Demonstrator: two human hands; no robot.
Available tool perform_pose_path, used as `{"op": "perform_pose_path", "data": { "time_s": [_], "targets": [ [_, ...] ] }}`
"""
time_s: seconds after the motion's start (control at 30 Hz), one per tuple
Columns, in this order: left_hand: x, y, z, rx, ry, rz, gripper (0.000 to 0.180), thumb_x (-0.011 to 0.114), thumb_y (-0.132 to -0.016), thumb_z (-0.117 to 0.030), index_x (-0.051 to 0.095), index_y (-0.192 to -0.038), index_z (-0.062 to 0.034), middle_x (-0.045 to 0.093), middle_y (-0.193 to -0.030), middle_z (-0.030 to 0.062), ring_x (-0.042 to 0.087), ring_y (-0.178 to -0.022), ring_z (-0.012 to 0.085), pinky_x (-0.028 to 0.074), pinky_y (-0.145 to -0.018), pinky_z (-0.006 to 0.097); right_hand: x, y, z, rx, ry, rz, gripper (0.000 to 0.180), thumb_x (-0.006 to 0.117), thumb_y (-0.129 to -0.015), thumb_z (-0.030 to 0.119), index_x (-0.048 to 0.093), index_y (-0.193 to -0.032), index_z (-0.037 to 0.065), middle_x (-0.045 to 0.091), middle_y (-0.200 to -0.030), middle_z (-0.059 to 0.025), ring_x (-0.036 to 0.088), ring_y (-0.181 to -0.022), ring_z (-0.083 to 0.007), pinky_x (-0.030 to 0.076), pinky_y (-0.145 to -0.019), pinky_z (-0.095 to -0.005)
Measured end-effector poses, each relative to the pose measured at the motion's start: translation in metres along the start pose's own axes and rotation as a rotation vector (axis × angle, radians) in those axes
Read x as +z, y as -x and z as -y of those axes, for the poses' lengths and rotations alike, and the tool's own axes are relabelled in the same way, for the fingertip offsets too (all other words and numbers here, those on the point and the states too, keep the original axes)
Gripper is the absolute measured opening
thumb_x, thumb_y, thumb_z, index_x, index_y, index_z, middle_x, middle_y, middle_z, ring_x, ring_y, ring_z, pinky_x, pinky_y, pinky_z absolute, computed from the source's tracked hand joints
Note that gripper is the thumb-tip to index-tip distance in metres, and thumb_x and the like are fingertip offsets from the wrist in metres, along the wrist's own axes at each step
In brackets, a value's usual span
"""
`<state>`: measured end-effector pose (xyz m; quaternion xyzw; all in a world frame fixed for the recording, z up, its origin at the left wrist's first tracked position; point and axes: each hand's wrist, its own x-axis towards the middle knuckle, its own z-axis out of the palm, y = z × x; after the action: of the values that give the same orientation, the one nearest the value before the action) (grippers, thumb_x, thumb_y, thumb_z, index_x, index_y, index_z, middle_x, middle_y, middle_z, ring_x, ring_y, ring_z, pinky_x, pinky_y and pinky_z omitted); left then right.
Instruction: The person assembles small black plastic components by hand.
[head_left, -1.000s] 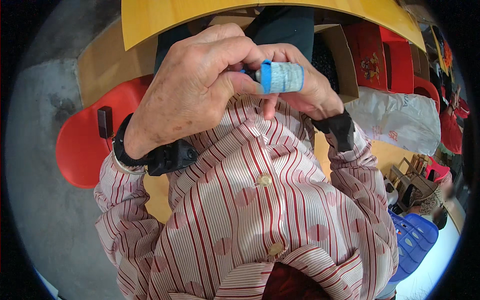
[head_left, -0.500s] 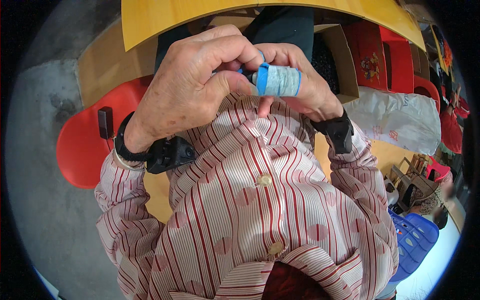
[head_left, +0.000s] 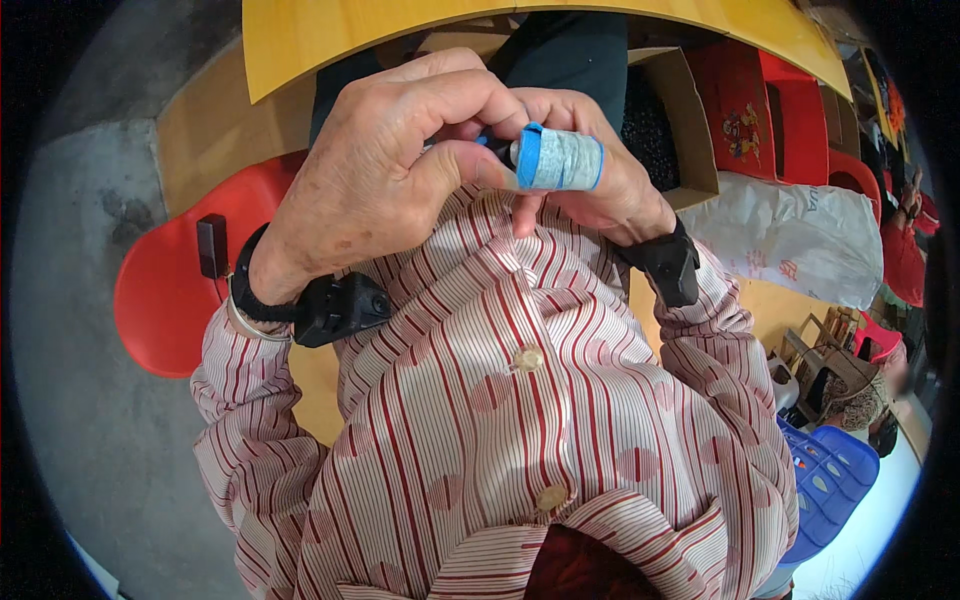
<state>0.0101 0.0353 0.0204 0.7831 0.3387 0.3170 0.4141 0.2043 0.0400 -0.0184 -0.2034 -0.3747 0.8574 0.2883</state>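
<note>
My left hand (head_left: 390, 165) is raised before my chest near the yellow table edge, its thumb and forefinger pinched together. Facing it at the same height, my right hand (head_left: 610, 165) has its fingers curled in toward the left fingertips. A pale band with blue edges (head_left: 565, 162) appears wrapped round a digit of the right hand, its end close to the left thumb. Between the hands a small dark piece and a bit of blue show, mostly hidden by the fingers; their kind cannot be made out. Both wrists wear black straps with black modules.
Beyond my hands curves a yellow tabletop (head_left: 540, 8). At left, a red chair (head_left: 165, 290) carries a black adapter (head_left: 211, 246). On the right are an open cardboard box (head_left: 690, 130), red boxes (head_left: 730, 110), a white plastic bag (head_left: 800, 235) and a blue plastic chair (head_left: 835, 480).
The banded digit and right hand have shifted very slightly, and the band is turned a little. The left hand keeps its pinch in nearly the same place.
</note>
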Motion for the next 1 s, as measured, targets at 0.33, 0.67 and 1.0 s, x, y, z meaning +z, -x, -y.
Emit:
{"op": "perform_pose_path", "data": {
  "time_s": [0.33,0.67,1.0],
  "targets": [
    [0.004,0.005,0.006,0.059,-0.014,-0.053,0.027,0.07,-0.074,-0.011,0.064,-0.099,-0.0016,0.056,-0.084,0.0049,0.051,-0.075,0.0143,0.041,-0.068,0.025,0.0,0.007,0.0,-0.197,0.386,-0.151,0.025,0.073,-0.079,0.017,0.058,-0.093,0.001,0.059,-0.078,-0.0006,0.059,-0.071,-0.0064,0.05,-0.058,-0.0201],
    [0.019,0.02,-0.001,-0.062,0.22,-0.267,0.051,0.077,-0.068,-0.02,0.059,-0.114,-0.0053,0.061,-0.095,0.0054,0.057,-0.077,0.0169,0.046,-0.067,0.024,0.006,0.004,0.006,-0.45,0.896,-0.199,0.032,0.078,-0.071,0.018,0.062,-0.092,0.001,0.06,-0.074,0.0,0.059,-0.069,-0.0051,0.051,-0.06,-0.0211],
    [0.02,0.023,-0.009,0.03,0.042,-0.303,0.043,0.074,-0.07,-0.008,0.059,-0.11,-0.0005,0.063,-0.097,0.0104,0.062,-0.075,0.0181,0.051,-0.063,0.026,0.011,0.005,0.001,-0.605,1.06,-0.246,0.033,0.08,-0.067,0.021,0.055,-0.08,0.003,0.057,-0.064,-0.0025,0.061,-0.058,-0.0126,0.048,-0.054,-0.0243]
  ]
}}
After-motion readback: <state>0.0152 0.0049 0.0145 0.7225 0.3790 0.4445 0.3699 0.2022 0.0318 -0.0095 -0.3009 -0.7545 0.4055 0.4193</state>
